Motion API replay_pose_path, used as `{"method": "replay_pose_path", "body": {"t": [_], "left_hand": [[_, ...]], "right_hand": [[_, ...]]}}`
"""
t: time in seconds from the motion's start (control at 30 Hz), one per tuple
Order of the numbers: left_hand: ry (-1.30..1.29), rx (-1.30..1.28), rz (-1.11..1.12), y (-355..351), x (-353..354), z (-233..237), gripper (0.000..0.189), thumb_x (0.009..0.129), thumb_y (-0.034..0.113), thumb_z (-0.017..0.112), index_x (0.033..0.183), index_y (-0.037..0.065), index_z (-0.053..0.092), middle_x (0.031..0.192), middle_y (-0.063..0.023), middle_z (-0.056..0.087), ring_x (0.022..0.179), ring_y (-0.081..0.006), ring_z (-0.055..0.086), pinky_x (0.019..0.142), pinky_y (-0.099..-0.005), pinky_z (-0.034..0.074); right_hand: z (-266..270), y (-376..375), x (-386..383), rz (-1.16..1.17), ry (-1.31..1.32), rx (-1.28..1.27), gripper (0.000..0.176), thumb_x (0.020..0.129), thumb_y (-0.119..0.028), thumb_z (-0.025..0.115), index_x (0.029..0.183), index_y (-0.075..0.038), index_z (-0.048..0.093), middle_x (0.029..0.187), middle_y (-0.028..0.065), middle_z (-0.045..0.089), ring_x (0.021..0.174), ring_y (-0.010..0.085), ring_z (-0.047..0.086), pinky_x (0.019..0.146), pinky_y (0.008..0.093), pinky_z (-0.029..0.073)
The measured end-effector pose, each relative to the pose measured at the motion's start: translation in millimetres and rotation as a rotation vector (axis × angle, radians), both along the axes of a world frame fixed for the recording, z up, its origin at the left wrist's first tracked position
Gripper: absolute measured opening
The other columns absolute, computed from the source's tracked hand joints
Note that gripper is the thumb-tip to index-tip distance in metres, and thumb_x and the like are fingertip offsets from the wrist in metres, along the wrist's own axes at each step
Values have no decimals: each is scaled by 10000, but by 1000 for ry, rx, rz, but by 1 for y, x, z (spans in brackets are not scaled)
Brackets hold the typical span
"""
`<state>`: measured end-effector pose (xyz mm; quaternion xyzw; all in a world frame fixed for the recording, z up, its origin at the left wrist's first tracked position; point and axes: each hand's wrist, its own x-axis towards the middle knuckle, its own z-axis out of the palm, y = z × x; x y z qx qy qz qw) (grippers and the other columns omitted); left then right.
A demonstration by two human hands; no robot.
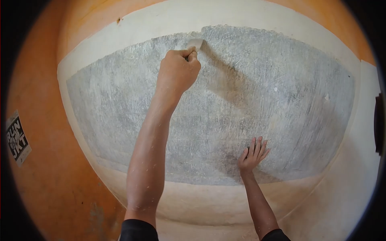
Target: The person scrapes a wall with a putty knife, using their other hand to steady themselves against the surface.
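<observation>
My left hand (179,72) is raised high on the wall, its fingers closed round a scraper (196,43). The flat blade sticks up past my fingertips and lies at the upper part of the grey scraped patch (132,100), just below its ragged top edge. Most of the handle is hidden inside my fist. Lower down and to the right, my right hand (253,154) rests on the same grey surface with its fingers spread, holding nothing that I can see. Small pale flecks dot my left forearm.
A band of cream-white coating (161,20) borders the patch above, and a pale strip (225,199) runs below it. Orange wall (72,160) shows at the left, with a black-and-white sticker (17,138) on it. A dark object (378,124) is at the right edge.
</observation>
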<state>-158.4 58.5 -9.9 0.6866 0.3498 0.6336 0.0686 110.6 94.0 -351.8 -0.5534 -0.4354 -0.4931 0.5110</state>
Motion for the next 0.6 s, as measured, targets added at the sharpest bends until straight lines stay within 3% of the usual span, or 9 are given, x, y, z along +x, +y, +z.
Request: {"method": "replay_pose_path", "body": {"t": [0.07,0.2,0.3,0.4,0.6], "left_hand": [[55,5,20,1,-2,-4,331,918,246,588,1167,67,711,691,-110,682,582,-131,575,595,-307,471],[-8,165,63,26,12,35,348,902,271,594,1143,55,719,685,-123,676,603,-152,606,618,-317,488],[221,143,197,9,10,23,371,896,270,579,1162,46,707,636,-115,652,585,-149,600,596,-317,487],[92,-10,30,-2,11,10,374,894,265,582,1170,46,706,612,-95,633,540,-120,558,545,-303,458],[54,49,40,8,11,12,363,907,261,591,1190,66,707,603,-62,625,515,-91,514,507,-291,421]], "right_hand": [[0,2,-4,-17,22,7,478,1016,-327,386,1365,-47,558,1478,178,467,1417,429,329,1150,634,101],[3,4,0,-13,-10,50,473,1013,-316,388,1363,-48,560,1479,176,467,1418,429,326,1151,634,95],[-2,4,-2,-2,-2,32,469,1011,-312,392,1364,-52,561,1479,170,470,1419,427,327,1154,627,91],[-2,5,1,-15,24,9,469,1012,-315,391,1366,-59,562,1480,162,471,1420,422,328,1155,625,91],[2,5,0,-32,-16,34,470,1016,-272,382,1400,-41,522,1508,155,437,1441,400,297,1167,591,87]]}}
